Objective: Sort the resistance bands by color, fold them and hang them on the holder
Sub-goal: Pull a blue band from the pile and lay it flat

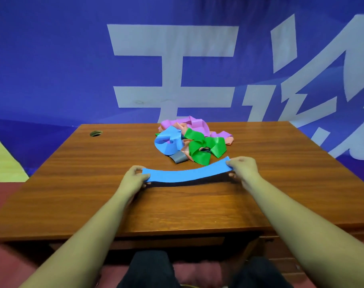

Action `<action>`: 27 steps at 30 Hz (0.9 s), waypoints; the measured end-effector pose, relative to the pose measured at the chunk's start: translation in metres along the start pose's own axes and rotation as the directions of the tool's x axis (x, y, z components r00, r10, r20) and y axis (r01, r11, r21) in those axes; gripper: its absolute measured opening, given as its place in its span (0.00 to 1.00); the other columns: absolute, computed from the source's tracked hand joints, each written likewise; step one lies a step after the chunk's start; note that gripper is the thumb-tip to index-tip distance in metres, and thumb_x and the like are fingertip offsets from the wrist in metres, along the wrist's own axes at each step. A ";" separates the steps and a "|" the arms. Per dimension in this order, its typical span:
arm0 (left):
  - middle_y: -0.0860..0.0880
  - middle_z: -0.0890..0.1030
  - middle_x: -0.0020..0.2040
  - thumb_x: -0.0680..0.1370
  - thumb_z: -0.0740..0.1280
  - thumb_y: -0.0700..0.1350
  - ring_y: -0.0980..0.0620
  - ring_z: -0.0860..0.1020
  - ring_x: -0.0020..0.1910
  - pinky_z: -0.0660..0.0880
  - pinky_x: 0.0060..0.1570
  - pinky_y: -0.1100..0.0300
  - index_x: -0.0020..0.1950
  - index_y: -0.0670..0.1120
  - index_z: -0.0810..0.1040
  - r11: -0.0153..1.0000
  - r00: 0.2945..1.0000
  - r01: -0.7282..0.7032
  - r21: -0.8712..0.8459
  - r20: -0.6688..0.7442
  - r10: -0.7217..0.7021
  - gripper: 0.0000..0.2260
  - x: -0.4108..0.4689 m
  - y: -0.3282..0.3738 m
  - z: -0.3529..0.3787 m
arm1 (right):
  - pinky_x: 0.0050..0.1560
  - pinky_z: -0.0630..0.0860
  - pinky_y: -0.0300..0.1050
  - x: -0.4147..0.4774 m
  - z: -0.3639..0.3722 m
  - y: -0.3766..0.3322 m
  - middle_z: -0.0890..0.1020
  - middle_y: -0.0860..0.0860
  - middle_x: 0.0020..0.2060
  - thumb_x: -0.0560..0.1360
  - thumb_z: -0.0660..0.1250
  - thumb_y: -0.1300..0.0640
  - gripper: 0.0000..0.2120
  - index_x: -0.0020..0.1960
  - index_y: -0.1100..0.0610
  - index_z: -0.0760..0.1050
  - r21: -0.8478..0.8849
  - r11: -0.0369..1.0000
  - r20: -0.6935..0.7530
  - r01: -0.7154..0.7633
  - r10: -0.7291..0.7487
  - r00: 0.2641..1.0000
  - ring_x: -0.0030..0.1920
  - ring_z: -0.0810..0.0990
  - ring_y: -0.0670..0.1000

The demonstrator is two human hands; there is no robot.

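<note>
A blue resistance band (186, 173) is stretched flat just above the wooden table (77, 183). My left hand (135, 177) pinches its left end and my right hand (242, 168) pinches its right end. Behind it lies a tangled pile of bands: a light blue one (166, 143), a green one (204, 149), a purple one (194, 125), a peach one (185, 150) and a grey one (179, 158). No holder is in view.
A round cable hole (96, 133) sits at the table's far left. A blue banner with large white characters (172, 59) hangs right behind the table. My knees (152, 271) are under the front edge.
</note>
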State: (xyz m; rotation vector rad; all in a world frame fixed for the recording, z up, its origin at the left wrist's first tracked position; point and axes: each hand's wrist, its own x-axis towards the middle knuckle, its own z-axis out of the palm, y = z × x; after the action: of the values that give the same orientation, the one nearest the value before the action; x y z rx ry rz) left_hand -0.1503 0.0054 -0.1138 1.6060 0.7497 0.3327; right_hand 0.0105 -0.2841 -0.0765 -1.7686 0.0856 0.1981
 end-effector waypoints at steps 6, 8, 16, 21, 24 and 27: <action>0.47 0.77 0.43 0.76 0.66 0.40 0.47 0.75 0.43 0.69 0.43 0.56 0.61 0.49 0.69 0.871 0.962 -0.211 0.443 -0.061 0.265 0.15 0.007 -0.013 0.002 | 0.42 0.70 0.43 0.008 0.021 0.039 0.82 0.52 0.39 0.73 0.71 0.59 0.05 0.39 0.56 0.78 -0.410 0.903 -0.063 0.125 -0.165 0.984 0.44 0.79 0.54; 0.46 0.78 0.43 0.76 0.64 0.39 0.45 0.76 0.42 0.69 0.42 0.55 0.63 0.50 0.69 0.824 0.948 -0.259 0.505 -0.031 0.317 0.16 0.010 -0.019 0.003 | 0.43 0.71 0.43 0.007 0.027 0.045 0.82 0.51 0.41 0.75 0.69 0.58 0.04 0.42 0.56 0.78 -0.480 0.865 -0.057 0.143 -0.194 0.979 0.47 0.78 0.55; 0.46 0.70 0.48 0.74 0.68 0.39 0.43 0.70 0.54 0.65 0.53 0.59 0.49 0.44 0.79 0.744 0.912 -0.259 0.616 -0.098 0.398 0.04 0.017 -0.043 0.001 | 0.58 0.70 0.53 0.006 0.029 0.071 0.79 0.57 0.51 0.76 0.66 0.57 0.12 0.58 0.58 0.78 -0.753 0.568 0.036 0.331 -0.467 0.884 0.54 0.74 0.58; 0.49 0.70 0.48 0.73 0.68 0.41 0.47 0.70 0.50 0.69 0.53 0.52 0.47 0.45 0.78 0.508 0.821 -0.425 0.749 0.082 0.566 0.03 0.027 -0.029 -0.004 | 0.58 0.73 0.51 0.006 0.035 0.050 0.75 0.54 0.53 0.76 0.64 0.57 0.14 0.60 0.60 0.76 -0.711 0.421 0.292 0.563 -0.550 0.782 0.54 0.75 0.54; 0.49 0.72 0.45 0.74 0.67 0.42 0.46 0.74 0.48 0.73 0.50 0.51 0.47 0.45 0.76 0.491 0.806 -0.510 0.707 0.194 0.559 0.03 0.044 0.002 0.004 | 0.56 0.74 0.49 0.014 0.058 0.022 0.75 0.54 0.54 0.76 0.63 0.56 0.14 0.60 0.60 0.77 -0.654 0.390 0.426 0.648 -0.518 0.741 0.54 0.77 0.54; 0.48 0.74 0.45 0.74 0.67 0.42 0.44 0.75 0.48 0.74 0.50 0.51 0.50 0.43 0.78 0.506 0.797 -0.536 0.676 0.208 0.567 0.06 0.064 0.031 0.023 | 0.57 0.74 0.51 0.030 0.090 -0.004 0.75 0.55 0.55 0.76 0.63 0.57 0.14 0.60 0.59 0.76 -0.595 0.393 0.531 0.701 -0.463 0.710 0.55 0.77 0.57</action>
State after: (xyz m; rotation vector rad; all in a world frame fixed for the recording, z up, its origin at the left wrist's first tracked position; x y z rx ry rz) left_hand -0.0798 0.0274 -0.1017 2.6115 0.3562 0.5871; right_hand 0.0328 -0.1936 -0.0959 -2.4839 -1.0124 -0.0734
